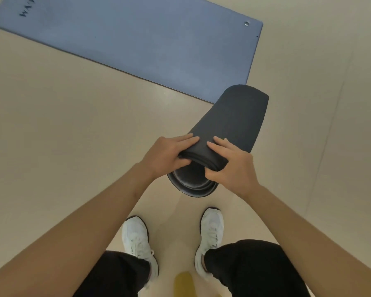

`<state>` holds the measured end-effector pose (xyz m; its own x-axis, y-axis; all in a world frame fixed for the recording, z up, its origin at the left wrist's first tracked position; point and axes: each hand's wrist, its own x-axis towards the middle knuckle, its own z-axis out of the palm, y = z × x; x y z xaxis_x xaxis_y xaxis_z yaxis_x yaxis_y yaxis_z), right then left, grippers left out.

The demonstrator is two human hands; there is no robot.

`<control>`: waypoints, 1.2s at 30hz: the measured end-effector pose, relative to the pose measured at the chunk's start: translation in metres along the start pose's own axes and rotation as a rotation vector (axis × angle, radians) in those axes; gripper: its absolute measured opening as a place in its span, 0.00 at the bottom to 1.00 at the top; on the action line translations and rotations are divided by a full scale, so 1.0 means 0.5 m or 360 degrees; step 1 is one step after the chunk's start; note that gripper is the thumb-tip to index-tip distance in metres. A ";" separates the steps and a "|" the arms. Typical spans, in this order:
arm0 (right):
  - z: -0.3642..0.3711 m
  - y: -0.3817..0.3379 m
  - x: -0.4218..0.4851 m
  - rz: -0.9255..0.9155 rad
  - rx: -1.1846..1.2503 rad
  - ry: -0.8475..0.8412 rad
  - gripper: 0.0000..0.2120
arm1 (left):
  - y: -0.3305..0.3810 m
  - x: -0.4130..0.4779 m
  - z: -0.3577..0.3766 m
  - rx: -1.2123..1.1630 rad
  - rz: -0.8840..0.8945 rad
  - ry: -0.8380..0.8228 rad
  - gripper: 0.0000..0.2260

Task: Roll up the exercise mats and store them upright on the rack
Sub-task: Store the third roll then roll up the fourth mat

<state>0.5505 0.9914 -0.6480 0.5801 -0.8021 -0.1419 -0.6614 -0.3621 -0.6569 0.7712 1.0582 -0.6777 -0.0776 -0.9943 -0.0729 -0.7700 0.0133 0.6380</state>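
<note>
A dark grey rolled mat stands on end on the floor in front of me, tilted away, with its loose spiral end facing me. My left hand grips the near rim from the left, thumb under the outer layers. My right hand pinches the same rim from the right. A blue-grey mat lies flat and unrolled on the floor beyond, with a metal eyelet at its far right corner. No rack is in view.
Beige floor surrounds the mats. My two white shoes and black trouser legs are directly below the roll. A yellow patch shows at the bottom edge between my legs.
</note>
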 end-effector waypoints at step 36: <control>-0.229 -0.346 0.033 0.0704 0.0200 -0.0711 0.26 | 0.294 -0.222 -0.320 -0.1133 -0.1771 0.0236 0.25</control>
<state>0.6201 0.9862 -0.4518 0.4251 -0.5777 -0.6968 -0.8385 0.0384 -0.5435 0.7681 1.1535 -0.4533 0.4779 -0.4415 -0.7594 0.1234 -0.8222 0.5556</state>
